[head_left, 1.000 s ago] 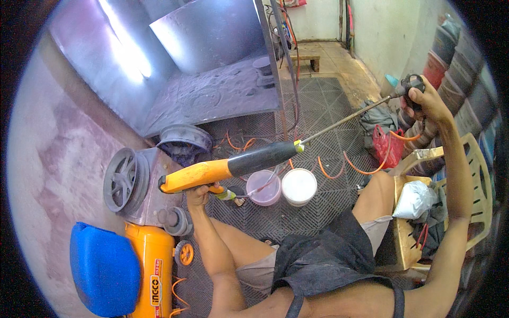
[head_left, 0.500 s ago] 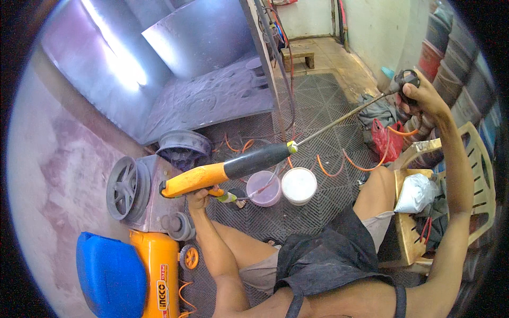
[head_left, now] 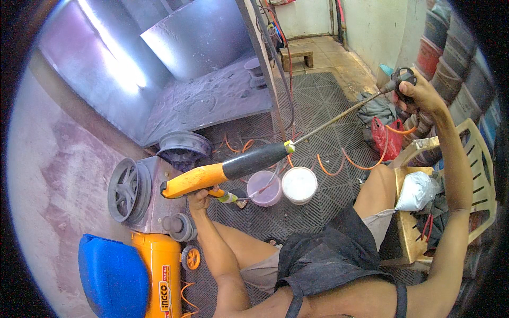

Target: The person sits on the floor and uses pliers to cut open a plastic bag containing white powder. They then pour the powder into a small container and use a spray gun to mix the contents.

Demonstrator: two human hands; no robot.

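My left hand [head_left: 198, 200] is closed around the grip of a yellow-and-black powder spray gun [head_left: 197, 179], held level with its barrel pointing to the far right. In my raised right hand [head_left: 426, 95] is a black-handled air blow gun [head_left: 393, 84] with a long thin metal tube [head_left: 339, 118]. The tube runs down to the yellow-green tip of the spray gun's barrel; whether it goes inside is too small to tell. An orange hose [head_left: 401, 132] hangs below my right hand. Beneath the barrel stand a lilac bucket [head_left: 257, 202] and a white tub [head_left: 299, 185].
Wheel rims [head_left: 124, 190] sit at the left beside a yellow compressor tank [head_left: 156, 265] and a blue container [head_left: 112, 275]. A powder-dusted booth [head_left: 212, 108] is at the far left. Right: a plastic chair [head_left: 480, 175] bearing a white bag [head_left: 418, 192], and stacked buckets [head_left: 458, 69]. Orange hose crosses the mat [head_left: 328, 100].
My right hand and the blow gun have shifted very slightly left and down. The left hand's hold on the spray gun looks the same.
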